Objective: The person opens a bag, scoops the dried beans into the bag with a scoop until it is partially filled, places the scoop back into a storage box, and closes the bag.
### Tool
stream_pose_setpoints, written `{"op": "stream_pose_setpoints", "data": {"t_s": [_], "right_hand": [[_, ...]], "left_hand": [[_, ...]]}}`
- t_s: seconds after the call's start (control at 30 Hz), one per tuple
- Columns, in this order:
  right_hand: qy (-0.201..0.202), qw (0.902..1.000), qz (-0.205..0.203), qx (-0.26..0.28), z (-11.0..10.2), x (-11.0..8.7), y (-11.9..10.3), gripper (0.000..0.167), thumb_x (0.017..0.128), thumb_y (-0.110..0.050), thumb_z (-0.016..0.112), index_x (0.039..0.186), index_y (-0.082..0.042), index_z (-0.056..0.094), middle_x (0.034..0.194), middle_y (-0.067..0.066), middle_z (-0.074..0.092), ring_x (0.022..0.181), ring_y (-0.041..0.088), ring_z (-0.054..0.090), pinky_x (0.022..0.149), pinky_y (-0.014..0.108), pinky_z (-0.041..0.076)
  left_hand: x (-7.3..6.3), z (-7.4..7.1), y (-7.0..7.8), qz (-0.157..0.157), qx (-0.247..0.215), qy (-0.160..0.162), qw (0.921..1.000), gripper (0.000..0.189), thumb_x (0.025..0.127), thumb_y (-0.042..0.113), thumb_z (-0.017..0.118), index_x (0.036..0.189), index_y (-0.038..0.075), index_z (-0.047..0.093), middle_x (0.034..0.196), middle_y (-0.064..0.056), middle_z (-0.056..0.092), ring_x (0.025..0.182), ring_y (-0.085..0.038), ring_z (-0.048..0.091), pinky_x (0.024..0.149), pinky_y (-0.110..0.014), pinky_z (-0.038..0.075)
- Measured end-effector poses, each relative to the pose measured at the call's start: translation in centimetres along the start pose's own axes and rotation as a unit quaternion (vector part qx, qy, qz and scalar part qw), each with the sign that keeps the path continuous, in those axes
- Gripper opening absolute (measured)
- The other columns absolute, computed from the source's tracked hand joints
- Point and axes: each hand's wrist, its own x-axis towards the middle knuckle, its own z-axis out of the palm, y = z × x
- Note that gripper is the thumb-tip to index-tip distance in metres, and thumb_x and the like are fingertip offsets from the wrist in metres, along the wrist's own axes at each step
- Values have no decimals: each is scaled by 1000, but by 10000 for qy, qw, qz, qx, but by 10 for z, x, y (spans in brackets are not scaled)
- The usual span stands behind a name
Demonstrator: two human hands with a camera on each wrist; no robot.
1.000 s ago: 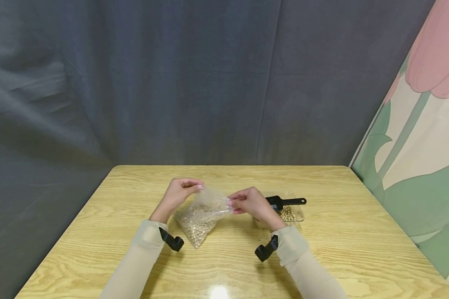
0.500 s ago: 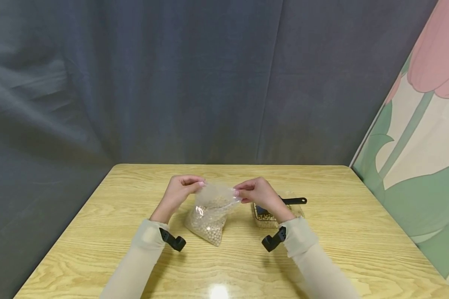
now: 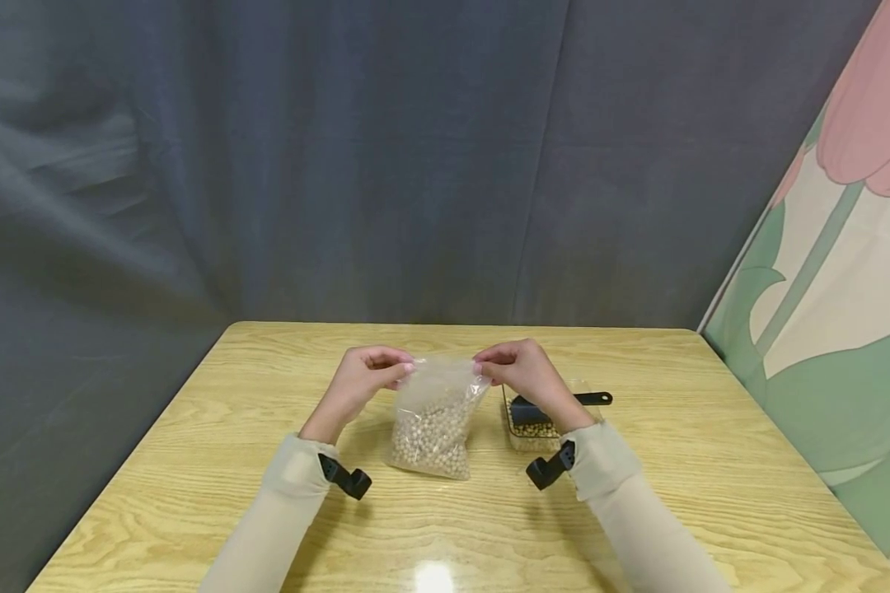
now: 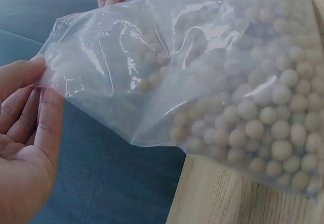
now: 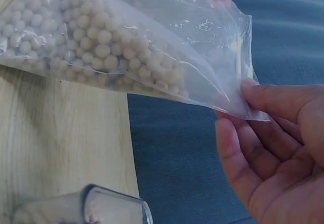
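Observation:
A clear plastic bag (image 3: 436, 420) part-filled with small round beige balls hangs upright between my two hands over the middle of the table. My left hand (image 3: 367, 380) pinches its top left corner between thumb and fingers. The top right corner is pinched by my right hand (image 3: 522, 375). In the left wrist view the balls (image 4: 273, 128) fill the bag's lower part, while a few sit higher near the mouth. The right wrist view shows the right thumb (image 5: 268, 98) pressed on the bag's corner, with the top edge stretched flat between the hands.
To the right stands a clear box (image 3: 536, 443) with more beige balls in it. A black scoop (image 3: 530, 412) lies on those balls, its handle jutting over the box's right side. The wooden table (image 3: 193, 461) ends at a dark curtain (image 3: 386, 165).
The bag has swung from lying slanted at the left to hanging upright, more to the right. My right hand has moved up and right, and the top edge is pulled straighter.

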Motion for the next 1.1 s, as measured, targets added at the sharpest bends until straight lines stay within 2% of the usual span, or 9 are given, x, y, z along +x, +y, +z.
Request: {"op": "stream_pose_setpoints", "data": {"t_s": [0.2, 0.3, 0.47, 0.67, 0.83, 0.97, 1.1], "right_hand": [[-347, 9992, 182, 77, -2, -2, 8, 28, 90, -21, 67, 112, -4, 70, 101, 11, 71, 86, 20, 68, 81, 40, 55], [-475, 9984, 294, -107, -5, -4, 12, 24, 90, -21, 67, 109, -7, 70, 98, 8, 70, 90, 24, 66, 85, 45, 52], [-417, 9982, 225, -377, -6, -6, 15, 16, 90, -20, 67, 99, -8, 71, 91, 6, 69, 86, 25, 64, 81, 44, 52], [-160, 9985, 91, -507, 0, -8, 15, 13, 91, -14, 65, 95, -4, 72, 83, 8, 69, 72, 15, 62, 76, 47, 53], [95, 9985, -13, -546, 6, -8, 15, 11, 90, -12, 66, 91, -3, 72, 78, 7, 69, 67, 13, 61, 67, 36, 53], [62, 9990, -36, -436, 7, -8, 16, 13, 90, -15, 66, 93, -3, 72, 82, 7, 69, 71, 19, 61, 68, 37, 52], [-154, 9996, 54, -237, 6, -8, 15, 17, 90, -19, 66, 98, -5, 71, 89, 7, 67, 78, 23, 60, 73, 42, 50]], "left_hand": [[0, 0, -1, 161, 211, -132, 9996, 25, 86, 12, 71, 103, -7, 68, 85, 5, 69, 73, -10, 63, 69, -26, 55], [0, -1, -2, 234, 283, -184, 9992, 25, 86, 11, 71, 103, -7, 68, 85, 4, 68, 72, -10, 62, 69, -26, 55], [1, 0, -2, 291, 529, -114, 9981, 21, 86, 9, 70, 100, -6, 69, 87, 1, 68, 71, -11, 63, 70, -30, 56], [3, 4, 0, 313, 1053, 193, 9938, 15, 86, 10, 71, 95, -1, 72, 93, -6, 71, 76, -11, 63, 77, -40, 54], [2, 7, 1, 184, 1157, 416, 9922, 15, 84, 11, 73, 94, 1, 74, 95, -9, 73, 79, -10, 63, 78, -40, 54], [3, 5, 1, 164, 1092, 367, 9932, 17, 84, 12, 73, 96, 0, 73, 96, -9, 73, 80, -11, 64, 78, -38, 54], [4, 3, -1, 161, 915, 68, 9956, 21, 85, 13, 72, 100, -2, 71, 95, -4, 71, 81, -12, 62, 78, -38, 53]]}}
